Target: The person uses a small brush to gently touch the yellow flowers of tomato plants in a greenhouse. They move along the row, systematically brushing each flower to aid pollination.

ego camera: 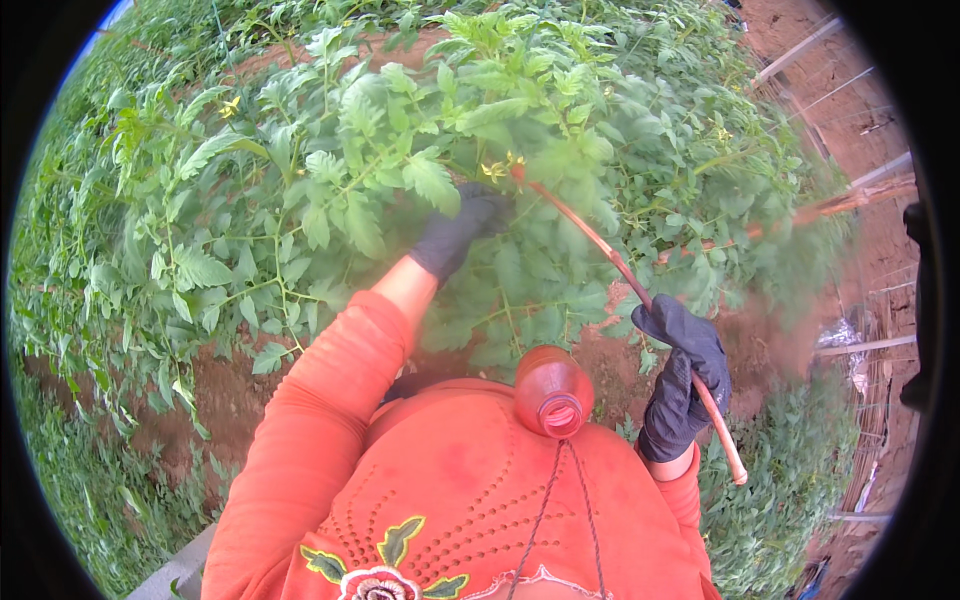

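Observation:
In the head view, my right hand (684, 371), in a black glove, is closed around a thin brown stick (592, 238). The stick slants up and left, its reddish tip beside a yellow tomato flower cluster (495, 171). My left hand (465, 225), also black-gloved, reaches among the leaves just below that cluster; its fingers are partly hidden and blurred, so its hold cannot be told. A red plastic bottle (553, 390) with an open mouth hangs at my chest on a dark cord (541, 504).
Dense tomato plants (199, 266) spread ahead and to both sides, with brown soil (180, 390) below. Another yellow flower (229, 108) shows at upper left. A pole (862, 196) and pale bars (799, 51) lie at the right. A grey slab (176, 566) shows at lower left.

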Demonstrator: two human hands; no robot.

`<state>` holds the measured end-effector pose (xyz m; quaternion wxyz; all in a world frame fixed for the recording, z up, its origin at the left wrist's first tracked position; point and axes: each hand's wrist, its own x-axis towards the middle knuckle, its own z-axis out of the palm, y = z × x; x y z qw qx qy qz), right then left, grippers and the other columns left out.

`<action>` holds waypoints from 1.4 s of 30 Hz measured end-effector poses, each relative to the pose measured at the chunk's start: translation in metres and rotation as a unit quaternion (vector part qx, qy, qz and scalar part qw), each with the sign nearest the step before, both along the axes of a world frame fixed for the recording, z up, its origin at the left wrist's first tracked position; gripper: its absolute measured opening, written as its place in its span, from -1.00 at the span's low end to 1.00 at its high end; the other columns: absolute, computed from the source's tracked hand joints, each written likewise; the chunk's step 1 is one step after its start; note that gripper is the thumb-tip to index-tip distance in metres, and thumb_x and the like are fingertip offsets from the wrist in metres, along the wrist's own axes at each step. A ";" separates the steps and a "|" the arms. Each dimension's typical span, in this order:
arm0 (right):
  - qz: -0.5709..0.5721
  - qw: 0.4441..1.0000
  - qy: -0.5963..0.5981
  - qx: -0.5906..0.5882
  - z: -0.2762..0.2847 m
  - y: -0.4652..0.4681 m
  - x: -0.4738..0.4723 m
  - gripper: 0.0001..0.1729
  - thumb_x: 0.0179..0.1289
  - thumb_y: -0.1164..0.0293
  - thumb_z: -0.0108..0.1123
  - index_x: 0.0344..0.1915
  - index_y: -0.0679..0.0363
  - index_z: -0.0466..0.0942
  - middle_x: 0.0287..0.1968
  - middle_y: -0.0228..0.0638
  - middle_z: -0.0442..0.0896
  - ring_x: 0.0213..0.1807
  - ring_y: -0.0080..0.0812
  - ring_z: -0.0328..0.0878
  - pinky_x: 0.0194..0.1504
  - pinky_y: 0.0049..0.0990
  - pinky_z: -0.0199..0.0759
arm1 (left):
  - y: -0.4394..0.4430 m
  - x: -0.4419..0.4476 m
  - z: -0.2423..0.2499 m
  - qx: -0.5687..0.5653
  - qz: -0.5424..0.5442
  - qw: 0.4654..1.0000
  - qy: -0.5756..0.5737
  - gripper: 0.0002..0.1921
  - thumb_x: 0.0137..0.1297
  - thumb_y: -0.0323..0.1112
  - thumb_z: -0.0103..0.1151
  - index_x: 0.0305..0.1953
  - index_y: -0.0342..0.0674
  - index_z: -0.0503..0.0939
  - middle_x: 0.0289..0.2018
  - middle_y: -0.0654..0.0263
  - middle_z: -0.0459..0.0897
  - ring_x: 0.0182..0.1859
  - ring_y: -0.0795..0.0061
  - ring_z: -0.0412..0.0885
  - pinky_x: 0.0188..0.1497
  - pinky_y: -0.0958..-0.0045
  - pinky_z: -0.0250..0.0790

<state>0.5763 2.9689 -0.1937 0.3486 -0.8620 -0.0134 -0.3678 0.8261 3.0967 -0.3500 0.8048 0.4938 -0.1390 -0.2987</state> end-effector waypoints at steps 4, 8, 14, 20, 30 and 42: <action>-0.005 1.000 0.007 0.003 -0.001 0.003 -0.001 -0.78 0.41 0.50 0.06 -0.05 0.34 0.59 -0.14 -0.10 0.76 -0.12 -0.16 0.70 -0.02 -0.30 0.51 | 0.000 0.001 -0.007 -0.019 -0.002 1.000 -0.011 -0.78 0.36 -0.35 0.07 -0.09 -0.32 0.63 -0.26 0.26 0.75 -0.36 0.57 0.63 -0.28 0.55 0.43; 0.003 0.999 0.003 0.035 -0.006 0.005 0.000 -0.80 0.41 0.52 0.06 -0.06 0.34 0.59 -0.12 -0.08 0.74 -0.12 -0.14 0.70 -0.02 -0.27 0.53 | 0.001 0.002 -0.011 -0.034 -0.016 0.999 -0.004 -0.78 0.36 -0.36 0.07 -0.07 -0.31 0.62 -0.25 0.25 0.75 -0.37 0.57 0.63 -0.27 0.55 0.44; -0.007 1.000 -0.014 0.023 0.002 0.008 -0.001 -0.83 0.40 0.56 0.07 -0.10 0.33 0.58 -0.10 -0.07 0.74 -0.12 -0.13 0.70 -0.02 -0.25 0.54 | 0.000 0.003 -0.010 -0.028 -0.020 0.999 0.018 -0.71 0.35 -0.36 0.07 0.04 -0.32 0.55 -0.23 0.26 0.75 -0.36 0.58 0.64 -0.27 0.55 0.44; 0.015 0.999 -0.013 -0.035 -0.001 0.003 0.023 -0.83 0.38 0.58 0.05 -0.10 0.33 0.57 -0.11 -0.08 0.74 -0.12 -0.14 0.70 -0.03 -0.27 0.53 | 0.001 0.005 -0.007 -0.027 0.001 1.000 0.013 -0.67 0.33 -0.34 0.10 0.09 -0.30 0.52 -0.23 0.30 0.75 -0.35 0.59 0.63 -0.25 0.56 0.43; 0.016 1.000 0.008 0.011 0.001 0.001 0.029 -0.70 0.44 0.38 0.05 -0.02 0.38 0.58 -0.06 -0.02 0.71 -0.07 -0.11 0.70 0.12 -0.16 0.44 | -0.003 0.009 -0.006 -0.016 -0.006 1.000 0.011 -0.68 0.34 -0.31 0.12 0.07 -0.26 0.53 -0.21 0.31 0.74 -0.33 0.58 0.64 -0.22 0.53 0.45; -0.003 0.995 -0.014 0.099 -0.002 -0.012 0.033 -0.72 0.43 0.49 0.02 0.01 0.43 0.55 0.03 0.03 0.67 -0.03 -0.12 0.69 0.13 -0.18 0.48 | -0.008 0.008 -0.004 -0.040 -0.017 0.998 0.052 -0.64 0.35 -0.30 0.13 0.11 -0.32 0.49 -0.13 0.21 0.74 -0.31 0.57 0.66 -0.22 0.54 0.46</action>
